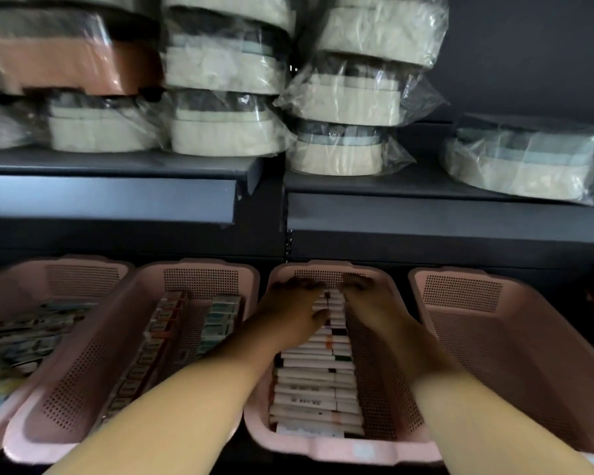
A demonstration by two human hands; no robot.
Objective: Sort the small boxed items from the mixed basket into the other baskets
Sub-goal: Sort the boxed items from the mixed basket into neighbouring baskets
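Atop slim white boxes [316, 382] rest left hand [294, 305] and right hand [369, 301], fingers' [302, 286] pose unclear.

Head view: forward and down onto shelving

The one wide lens is worn on the head, close above a row of four pink baskets [494, 354]. Their near rims run to the bottom edge of the frame. Both arms [172, 406] come in from the bottom edge and reach away from the lens toward the third basket. The view faces the dark shelf [117, 197] head-on, so the wrapped packs [220, 132] on it fill the upper half, farther off. The left side of the frame is blurred.
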